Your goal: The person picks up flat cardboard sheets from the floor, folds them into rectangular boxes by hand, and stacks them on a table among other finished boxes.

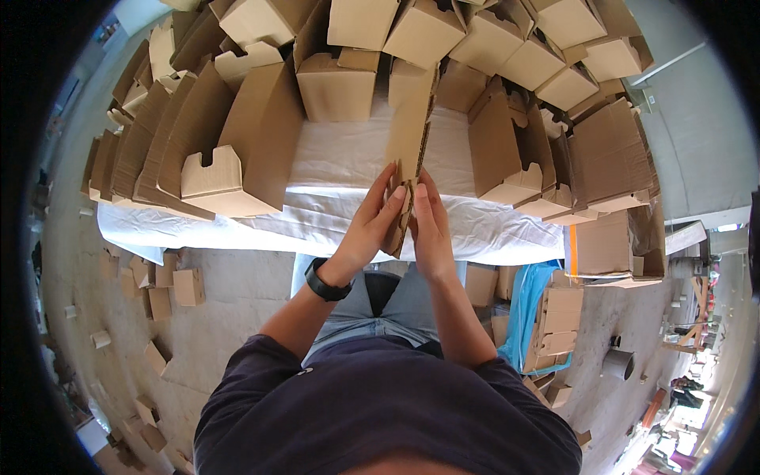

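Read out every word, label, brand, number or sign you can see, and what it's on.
None can be read.
Held cardboard piece: no print visible.
Cardboard boxes: no readable print.
Black wristband: nothing readable.
Clutter at far right: too small and blurred to tell.

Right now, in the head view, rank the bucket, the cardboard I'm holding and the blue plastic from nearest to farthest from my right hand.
1. Held cardboard: touching the right hand, on its left side.
2. Blue plastic: to the right, nearer the body.
3. Bucket: farther right, on the floor.
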The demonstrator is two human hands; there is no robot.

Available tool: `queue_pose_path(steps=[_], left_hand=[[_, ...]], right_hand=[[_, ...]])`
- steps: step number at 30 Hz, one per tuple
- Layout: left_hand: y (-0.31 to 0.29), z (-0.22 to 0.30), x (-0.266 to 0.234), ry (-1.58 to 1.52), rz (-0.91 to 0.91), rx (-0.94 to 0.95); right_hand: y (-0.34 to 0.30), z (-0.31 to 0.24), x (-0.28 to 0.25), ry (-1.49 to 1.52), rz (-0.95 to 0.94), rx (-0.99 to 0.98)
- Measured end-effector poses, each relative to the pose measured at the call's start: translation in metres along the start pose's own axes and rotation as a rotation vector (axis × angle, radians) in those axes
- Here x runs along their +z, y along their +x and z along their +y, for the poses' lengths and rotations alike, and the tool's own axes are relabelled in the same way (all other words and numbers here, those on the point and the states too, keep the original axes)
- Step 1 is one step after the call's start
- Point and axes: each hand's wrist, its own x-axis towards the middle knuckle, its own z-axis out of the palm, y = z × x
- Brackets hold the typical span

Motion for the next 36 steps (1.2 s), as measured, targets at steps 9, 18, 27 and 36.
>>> queue_pose_path(steps=[9, 18, 27, 36], left_hand=[[0.007, 0.014, -0.009, -0.027, 0.055, -0.009], [0.031, 0.032, -0.031, 0.184, 0.085, 0.139], [0.027, 0.073, -0.036, 0.812, 0.097, 0.504], [0.014, 0.101, -0.055, 0.890, 0.395, 0.430]], right_hand=[[0.004, -0.005, 0.014, 0.075, -0.084, 0.008], [0.006, -0.006, 0.009, -0.168, -0.059, -0.057], [0.010, -0.032, -0.003, -0.817, 0.263, -0.417], [0.017, -0.066, -0.027, -0.716, 0.410, -0.384]])
